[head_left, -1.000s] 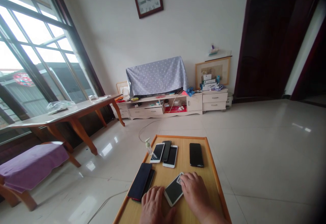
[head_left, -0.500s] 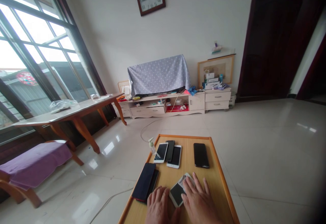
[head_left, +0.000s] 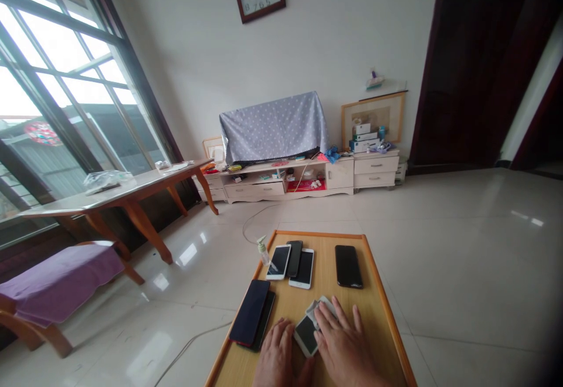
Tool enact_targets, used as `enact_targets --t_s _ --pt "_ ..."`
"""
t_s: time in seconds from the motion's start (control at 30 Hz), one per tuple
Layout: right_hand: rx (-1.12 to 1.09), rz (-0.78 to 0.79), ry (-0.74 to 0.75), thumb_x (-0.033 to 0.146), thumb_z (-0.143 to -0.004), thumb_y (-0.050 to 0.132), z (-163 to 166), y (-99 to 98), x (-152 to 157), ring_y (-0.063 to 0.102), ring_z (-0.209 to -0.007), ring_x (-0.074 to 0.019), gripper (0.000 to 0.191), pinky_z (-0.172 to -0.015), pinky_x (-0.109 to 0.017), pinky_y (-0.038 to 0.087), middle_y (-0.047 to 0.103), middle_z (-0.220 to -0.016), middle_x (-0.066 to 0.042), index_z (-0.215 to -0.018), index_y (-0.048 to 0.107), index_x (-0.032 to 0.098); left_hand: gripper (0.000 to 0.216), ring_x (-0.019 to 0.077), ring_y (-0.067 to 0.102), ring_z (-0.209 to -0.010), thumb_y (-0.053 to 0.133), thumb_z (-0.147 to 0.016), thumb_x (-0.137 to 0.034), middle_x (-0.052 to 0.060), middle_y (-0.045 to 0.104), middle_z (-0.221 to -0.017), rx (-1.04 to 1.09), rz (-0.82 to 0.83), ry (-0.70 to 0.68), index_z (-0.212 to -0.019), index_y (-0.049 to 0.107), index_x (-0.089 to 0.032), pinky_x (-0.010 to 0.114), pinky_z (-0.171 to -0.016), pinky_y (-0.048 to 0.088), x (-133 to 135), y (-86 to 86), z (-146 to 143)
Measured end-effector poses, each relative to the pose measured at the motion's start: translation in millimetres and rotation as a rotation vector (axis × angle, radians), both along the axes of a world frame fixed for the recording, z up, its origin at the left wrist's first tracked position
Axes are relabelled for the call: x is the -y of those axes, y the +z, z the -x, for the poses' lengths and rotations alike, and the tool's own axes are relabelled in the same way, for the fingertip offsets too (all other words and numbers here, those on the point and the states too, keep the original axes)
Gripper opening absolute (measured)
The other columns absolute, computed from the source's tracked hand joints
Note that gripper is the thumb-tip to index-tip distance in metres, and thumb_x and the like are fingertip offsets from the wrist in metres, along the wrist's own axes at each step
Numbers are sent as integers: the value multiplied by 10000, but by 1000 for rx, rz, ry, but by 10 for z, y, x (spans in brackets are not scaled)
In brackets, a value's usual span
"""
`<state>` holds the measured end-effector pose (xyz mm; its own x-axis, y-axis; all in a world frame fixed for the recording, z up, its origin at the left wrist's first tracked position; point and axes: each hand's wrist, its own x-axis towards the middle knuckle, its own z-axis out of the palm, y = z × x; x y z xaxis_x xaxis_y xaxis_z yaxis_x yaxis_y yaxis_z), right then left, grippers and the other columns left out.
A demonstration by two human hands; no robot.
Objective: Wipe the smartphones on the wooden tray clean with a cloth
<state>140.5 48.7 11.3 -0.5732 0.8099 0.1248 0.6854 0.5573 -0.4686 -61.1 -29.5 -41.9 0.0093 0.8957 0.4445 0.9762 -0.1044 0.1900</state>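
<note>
A white-framed smartphone (head_left: 306,335) lies at a slant on the wooden tabletop, its dark screen facing up. My right hand (head_left: 347,340) is over its upper right part, fingers spread, pressing a crumpled grey-white cloth (head_left: 313,311) against the screen. At the phone's lower left, my left hand (head_left: 278,352) has its fingers bent together by the edge and the thumb along the bottom corner, steadying it. Just left of that hand, a dark phone with a red edge (head_left: 250,312) overlaps another dark phone (head_left: 266,323).
Farther up the small wooden table (head_left: 328,258) lie a white phone (head_left: 278,262), a black phone (head_left: 294,259), another white phone (head_left: 302,268) and a separate black phone (head_left: 348,266). A pump bottle (head_left: 263,251) stands at the left edge. A low cabinet (head_left: 341,175) lines the wall.
The cloth under my right fingers has bunched up a little and shifted slightly left on the screen. My left hand stays by the phone's edge.
</note>
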Motion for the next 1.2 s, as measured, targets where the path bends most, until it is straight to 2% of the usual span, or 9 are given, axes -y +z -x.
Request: enact_targets --t_s 0.2,0.37,0.43,0.63,0.77,0.9,1.0,1.13,1.2 --pt "-1 136 224 456 -1007 460 127 102 173 255 -1495 -422 456 -1142 -803 106 480 -1533 16 -1461 500 430 549 292 592 -1281 648 -740 -266 138 651 -1334 38 100 2 -1282 618 -180 444 -1073 525 -6 -31 24" --pt "-19 -39 11 411 -1016 450 35 42 24 261 -1501 -402 439 -1139 -798 112 505 -1523 5 -1450 511 436 587 315 585 -1282 696 -787 -482 146 633 -1350 83 85 23 -1293 610 -195 478 -1077 521 20 81 -33" --pt "-19 -56 -16 414 -1013 455 32 30 11 261 -1502 -398 440 -1136 -798 118 508 -1522 3 -1449 508 443 598 317 586 -1280 701 -781 -501 147 633 -1347 94 86 24 -1287 613 -194 476 -1078 521 22 98 -37" --pt "-14 92 221 483 -996 479 138 64 192 296 -1476 -437 437 -1119 -818 144 497 -1522 24 -1431 517 476 580 302 589 -1276 651 -682 -235 143 654 -1321 79 116 8 -1257 622 -168 467 -1096 508 8 56 2" --pt "-15 -3 75 452 -1012 441 86 5 51 240 -1505 -413 449 -1139 -794 87 481 -1539 26 -1459 485 467 553 307 598 -1260 699 -750 -388 149 646 -1316 80 76 20 -1255 616 -179 470 -1074 523 21 91 -30" --pt "11 -56 -93 459 -1015 418 34 -67 -110 190 -1521 -409 474 -1142 -790 42 456 -1559 14 -1484 473 416 614 317 609 -1244 761 -714 -465 152 652 -1297 62 31 20 -1239 621 -180 470 -1051 542 31 117 -54" --pt "6 -20 -12 454 -1014 421 82 -63 -22 218 -1513 -409 475 -1133 -801 88 441 -1567 17 -1488 457 439 579 306 617 -1233 741 -731 -454 144 658 -1290 67 35 23 -1231 626 -186 458 -1046 548 24 122 -49" --pt "-4 68 171 459 -989 480 151 -31 144 278 -1487 -428 497 -1121 -805 166 451 -1556 21 -1485 443 473 520 288 623 -1228 670 -727 -294 131 671 -1280 67 71 13 -1234 629 -188 443 -1058 539 11 132 -43" --pt "-12 53 150 457 -990 479 134 -38 117 274 -1488 -431 495 -1118 -811 157 456 -1554 19 -1484 448 467 503 293 620 -1230 669 -742 -312 130 666 -1287 72 76 14 -1230 631 -197 452 -1057 537 10 139 -49"
